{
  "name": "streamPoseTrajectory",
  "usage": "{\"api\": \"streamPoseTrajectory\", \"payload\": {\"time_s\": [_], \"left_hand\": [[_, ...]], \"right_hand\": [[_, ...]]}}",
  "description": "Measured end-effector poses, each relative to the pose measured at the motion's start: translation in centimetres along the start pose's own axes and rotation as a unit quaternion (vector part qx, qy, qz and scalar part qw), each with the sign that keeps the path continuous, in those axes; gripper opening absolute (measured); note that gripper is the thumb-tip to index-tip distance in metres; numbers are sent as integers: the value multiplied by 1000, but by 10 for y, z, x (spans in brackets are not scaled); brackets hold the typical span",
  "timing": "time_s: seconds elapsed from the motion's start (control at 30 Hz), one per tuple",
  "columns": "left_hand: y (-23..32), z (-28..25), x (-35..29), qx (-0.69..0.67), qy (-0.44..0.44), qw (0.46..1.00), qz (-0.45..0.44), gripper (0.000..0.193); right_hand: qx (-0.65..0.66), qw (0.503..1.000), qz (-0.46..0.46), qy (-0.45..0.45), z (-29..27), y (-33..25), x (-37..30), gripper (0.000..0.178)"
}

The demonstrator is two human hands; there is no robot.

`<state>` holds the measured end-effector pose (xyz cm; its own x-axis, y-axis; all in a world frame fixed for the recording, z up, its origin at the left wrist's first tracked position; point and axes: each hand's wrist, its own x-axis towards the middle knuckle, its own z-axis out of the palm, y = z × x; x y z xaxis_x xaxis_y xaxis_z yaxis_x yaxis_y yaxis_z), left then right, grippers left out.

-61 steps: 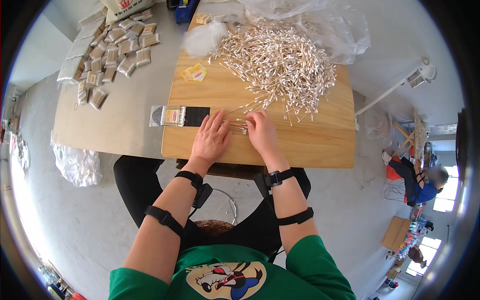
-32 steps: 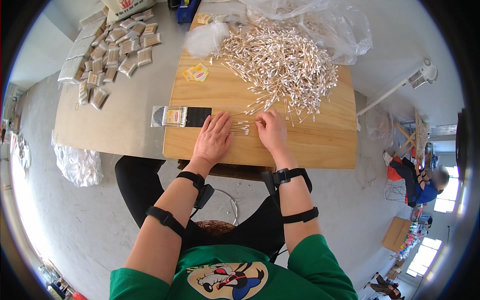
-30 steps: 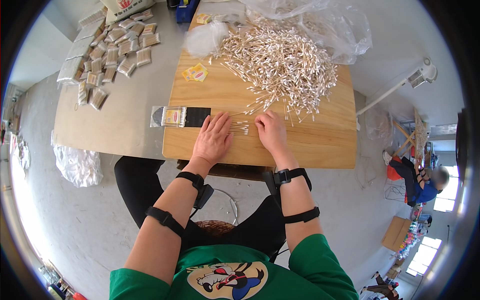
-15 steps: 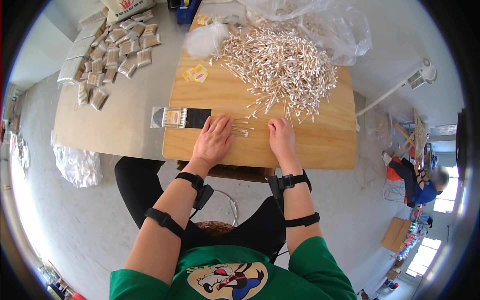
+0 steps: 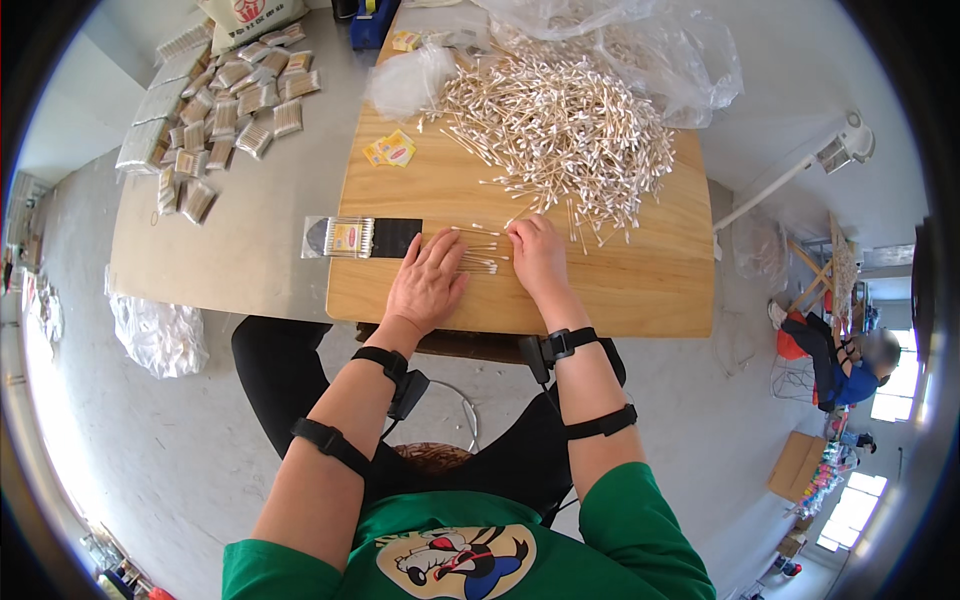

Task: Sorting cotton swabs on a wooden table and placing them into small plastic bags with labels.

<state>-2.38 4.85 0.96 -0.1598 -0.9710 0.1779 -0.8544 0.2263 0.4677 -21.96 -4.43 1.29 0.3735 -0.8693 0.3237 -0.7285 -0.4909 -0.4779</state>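
Observation:
My left hand [image 5: 424,284] lies flat on the wooden board, fingers stretched out over a small row of cotton swabs [image 5: 482,262] whose white tips stick out to its right. Just right of that row, my right hand [image 5: 540,258] is closed in a pinch at a cotton swab, which its fingers partly hide. Touching the left fingertips' side is a black strip [image 5: 398,238], with a partly filled clear packet of swabs [image 5: 349,237] bearing a yellow label at its left end. Beyond my right hand spreads a large loose heap of cotton swabs [image 5: 570,130].
Yellow label cards [image 5: 391,149] and a stack of clear bags [image 5: 412,80] lie left of the heap. A clear plastic sheet [image 5: 690,70] covers its far side. Many filled swab packets [image 5: 240,95] sit on the grey table [image 5: 270,220]. Another person [image 5: 850,375] sits far right.
My right hand has moved left from the near edge of the heap to the swabs beside my left hand. The left hand stays in place.

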Motion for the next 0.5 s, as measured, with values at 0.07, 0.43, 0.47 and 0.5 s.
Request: {"api": "streamPoseTrajectory", "payload": {"time_s": [0.07, 0.43, 0.47, 0.5], "left_hand": [[-1, 1, -1, -12, 17, 1000, -10, 50], [-1, 3, -1, 33, 8, 999, 5, 52], [0, 2, -1, 26, 7, 1000, 3, 50], [-1, 2, -1, 26, 8, 1000, 3, 50]], "right_hand": [[3, 1000, -14, -7, -1, -1, 1, 7], [72, 991, 108, 22, -5, -3, 13, 10], [10, 998, 62, 7, -5, -6, 15, 10], [-52, 998, 15, -6, -3, -7, 16, 10]]}}
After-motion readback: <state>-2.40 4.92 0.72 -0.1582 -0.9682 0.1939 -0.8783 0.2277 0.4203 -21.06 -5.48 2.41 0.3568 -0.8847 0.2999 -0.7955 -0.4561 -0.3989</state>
